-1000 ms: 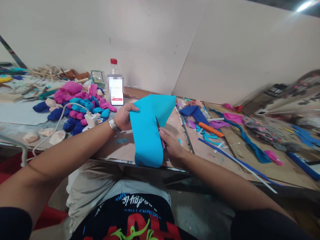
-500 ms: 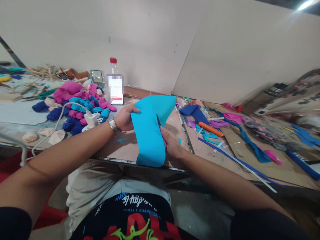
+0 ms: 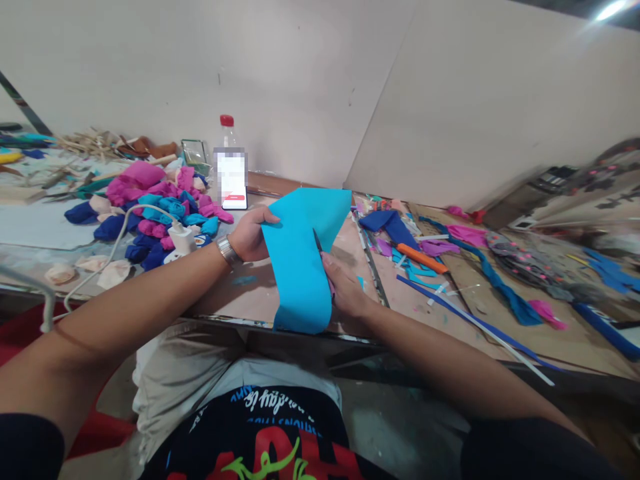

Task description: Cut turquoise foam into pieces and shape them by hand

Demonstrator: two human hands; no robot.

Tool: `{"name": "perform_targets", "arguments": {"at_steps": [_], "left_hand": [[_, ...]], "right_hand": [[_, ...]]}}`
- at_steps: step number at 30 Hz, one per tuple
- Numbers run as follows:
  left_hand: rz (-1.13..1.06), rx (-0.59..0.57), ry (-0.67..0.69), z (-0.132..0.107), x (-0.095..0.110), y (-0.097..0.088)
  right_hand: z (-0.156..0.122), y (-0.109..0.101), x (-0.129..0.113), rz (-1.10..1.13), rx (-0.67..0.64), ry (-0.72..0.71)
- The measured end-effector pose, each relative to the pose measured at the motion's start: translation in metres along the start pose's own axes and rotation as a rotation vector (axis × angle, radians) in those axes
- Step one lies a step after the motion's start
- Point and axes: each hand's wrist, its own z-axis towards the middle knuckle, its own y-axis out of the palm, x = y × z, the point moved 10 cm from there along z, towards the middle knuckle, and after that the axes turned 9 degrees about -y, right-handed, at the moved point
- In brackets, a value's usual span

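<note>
A bright blue sheet [image 3: 297, 267], paper or thin fabric, hangs between my hands over the table's front edge. My left hand [image 3: 253, 235] pinches its upper left edge, thumb on the front face. At its right side, my right hand [image 3: 344, 283] is closed around scissors [image 3: 319, 241]. Their dark blade lies against the sheet, at a slit where the upper right part folds back as a flap. My fingers and the sheet hide most of the handles. The lower end of the sheet curls over the table edge.
A phone [image 3: 234, 180] leans against a red-capped bottle [image 3: 227, 123]. Pink and blue fabric bundles [image 3: 150, 207] and a white charger [image 3: 183, 237] with its cable lie left. To the right are an orange cutter [image 3: 421, 258], fabric scraps and long strips [image 3: 480, 327].
Almost nothing differs. The top of the blue sheet has shifted very slightly; both hands and the scissors stay in the same place.
</note>
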Motion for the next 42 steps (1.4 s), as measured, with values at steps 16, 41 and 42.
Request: {"name": "perform_targets", "arguments": {"at_steps": [16, 41, 42], "left_hand": [[-0.013, 0.038, 0.036, 0.002, 0.000, -0.001], [-0.053, 0.082, 0.081, 0.000, 0.005, -0.002], [-0.050, 0.074, 0.059, 0.000, 0.003, -0.002]], "right_hand": [[0.005, -0.005, -0.002, -0.129, -0.015, -0.019], [0.004, -0.005, -0.004, -0.060, 0.030, -0.015], [0.004, -0.005, -0.004, -0.070, 0.037, -0.015]]}}
